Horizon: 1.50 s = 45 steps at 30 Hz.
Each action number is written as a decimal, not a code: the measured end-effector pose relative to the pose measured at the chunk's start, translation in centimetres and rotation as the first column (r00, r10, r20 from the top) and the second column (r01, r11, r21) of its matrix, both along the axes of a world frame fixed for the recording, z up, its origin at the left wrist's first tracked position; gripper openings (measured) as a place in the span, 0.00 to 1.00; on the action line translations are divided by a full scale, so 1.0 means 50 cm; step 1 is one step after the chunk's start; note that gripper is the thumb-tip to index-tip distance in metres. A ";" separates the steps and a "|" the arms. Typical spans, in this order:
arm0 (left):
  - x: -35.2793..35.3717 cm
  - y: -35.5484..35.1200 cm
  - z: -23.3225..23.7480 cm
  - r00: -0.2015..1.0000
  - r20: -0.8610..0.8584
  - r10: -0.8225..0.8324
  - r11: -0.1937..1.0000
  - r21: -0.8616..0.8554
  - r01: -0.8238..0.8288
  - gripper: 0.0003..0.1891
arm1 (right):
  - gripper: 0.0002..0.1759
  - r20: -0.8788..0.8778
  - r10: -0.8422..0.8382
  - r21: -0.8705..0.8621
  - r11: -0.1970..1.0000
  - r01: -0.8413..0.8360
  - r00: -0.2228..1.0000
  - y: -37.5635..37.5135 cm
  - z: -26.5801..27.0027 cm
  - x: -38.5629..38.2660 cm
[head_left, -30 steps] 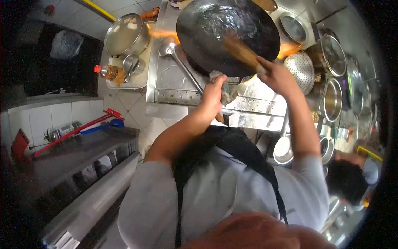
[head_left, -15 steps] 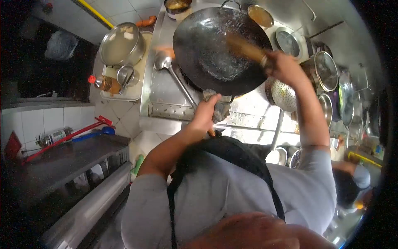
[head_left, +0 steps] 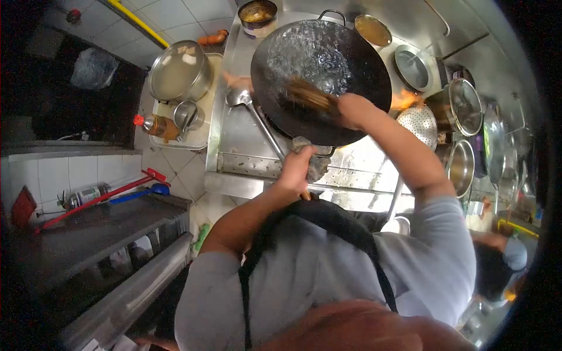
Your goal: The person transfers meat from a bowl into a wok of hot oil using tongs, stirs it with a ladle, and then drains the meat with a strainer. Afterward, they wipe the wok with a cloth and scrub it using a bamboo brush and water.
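Note:
A large black wok [head_left: 281, 105] sits over the burner, with liquid rippling in its bowl. In my right hand [head_left: 353, 111], closed, is a bamboo wok brush [head_left: 310, 95], its bristles against the wok's inner surface. My left hand [head_left: 297, 168] is wrapped round a grey cloth [head_left: 318, 168] at the wok's near loop handle. A long-handled ladle [head_left: 263, 128] lies on the stove to the left, its handle running beneath my left hand and its wooden end showing below.
Flames [head_left: 405, 99] show at the wok's right edge. Beside them lies a perforated strainer [head_left: 418, 124]. A pot of cloudy liquid [head_left: 206, 79] and an oil bottle [head_left: 157, 126] stand left. Lidded pots [head_left: 465, 105] line the right. Another person [head_left: 494, 263] is at lower right.
My right hand has swept the brush left and toward me inside the wok. My left hand keeps its hold on the cloth. Flames now show at the wok's right edge.

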<state>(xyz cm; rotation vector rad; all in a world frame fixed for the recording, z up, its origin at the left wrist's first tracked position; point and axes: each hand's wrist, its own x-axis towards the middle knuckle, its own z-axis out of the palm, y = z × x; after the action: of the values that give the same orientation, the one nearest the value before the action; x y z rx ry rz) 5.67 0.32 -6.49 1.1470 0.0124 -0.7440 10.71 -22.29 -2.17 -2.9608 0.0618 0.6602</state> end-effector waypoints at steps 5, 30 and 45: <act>0.012 0.002 0.093 0.910 -0.414 -0.005 0.975 0.200 0.096 0.14 | 0.17 -0.080 -0.149 -0.200 0.971 0.131 0.986 -0.135 0.069 0.012; -0.013 -0.019 0.056 0.968 -0.167 0.189 0.980 -0.035 -0.197 0.15 | 0.21 -0.129 0.046 0.093 0.995 -0.034 0.991 -0.064 0.027 -0.006; -0.032 -0.003 -0.025 0.834 0.551 0.021 0.994 0.076 -0.075 0.13 | 0.20 0.124 -0.162 -0.133 0.975 0.178 0.979 -0.207 -0.040 0.108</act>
<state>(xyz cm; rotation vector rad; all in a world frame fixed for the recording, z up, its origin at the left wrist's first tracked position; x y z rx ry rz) 4.08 0.16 -7.75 1.4151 -0.4127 -0.3461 16.09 -32.64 -4.17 -3.0765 0.3648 0.4847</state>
